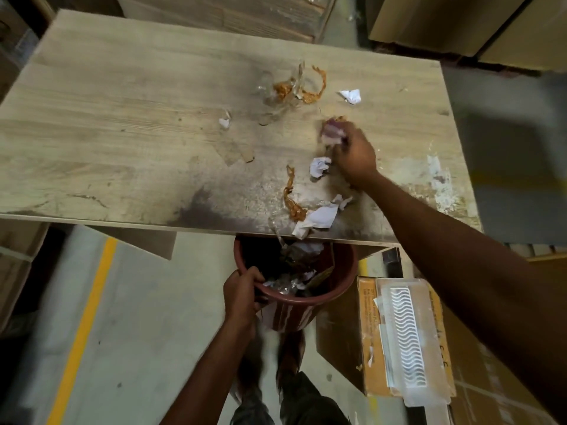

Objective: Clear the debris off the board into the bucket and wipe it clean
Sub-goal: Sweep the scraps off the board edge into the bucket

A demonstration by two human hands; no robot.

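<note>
debris (320,217) is light, floppy stuff: crumpled paper, orange strips, clear film, spread mid-right on the board (122,133), some overhanging the near edge above the bucket (291,317). drag it, don't pick. right hand (356,157) fingers curl round a pale wad (333,133) (blurred, cloth or paper unclear); left hand (242,294) fingers hook the bucket rim.

No text can be read with certainty. The only print sits on a yellow-brown cardboard box (367,338) on the floor at lower right. A few lines of small dark lettering run along its left edge, too blurred to make out. Larger dark letters stand on its right edge, partly covered by a clear plastic tray (405,335) lying on the box, and are also illegible.
</note>
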